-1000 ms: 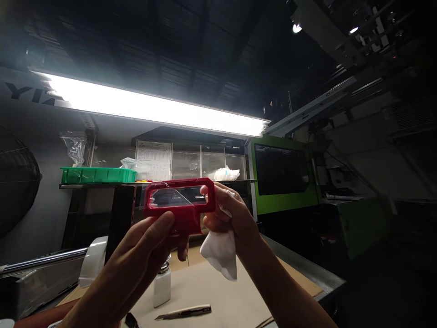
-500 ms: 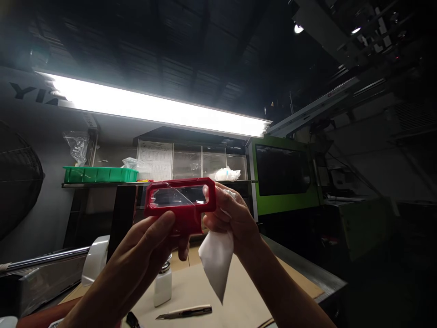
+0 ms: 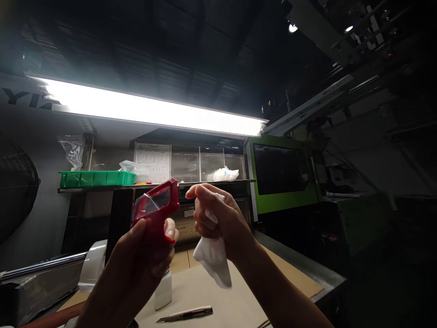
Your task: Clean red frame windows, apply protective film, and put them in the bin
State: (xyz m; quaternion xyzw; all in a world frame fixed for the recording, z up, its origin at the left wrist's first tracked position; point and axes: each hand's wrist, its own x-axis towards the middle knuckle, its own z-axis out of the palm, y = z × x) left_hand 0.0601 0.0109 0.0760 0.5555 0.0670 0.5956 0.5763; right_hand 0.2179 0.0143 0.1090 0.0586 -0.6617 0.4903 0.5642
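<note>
My left hand (image 3: 145, 250) grips a red plastic frame (image 3: 173, 193) by its lower part, thumb in front and fingers behind. The frame is turned at an angle and has a clear window (image 3: 147, 204) with a light line across it. To its right, my right hand (image 3: 218, 212) is closed around a white cloth (image 3: 214, 259), whose loose end hangs below the fist. A gap separates the right fingers from the frame. Under the hands, a utility knife (image 3: 186, 314) lies on the table beside a white bottle (image 3: 164, 291), partly hidden by my left hand.
A green tray (image 3: 92, 179) and a white crumpled bundle (image 3: 225, 174) sit on the shelf below a bright tube light (image 3: 153, 107). A green machine (image 3: 254, 200) stands to the right. The tabletop (image 3: 239, 296) has a tan covering.
The red frame has turned from facing me to an angled position and shifted left with my left hand. My right hand, with the cloth, has come away from the frame.
</note>
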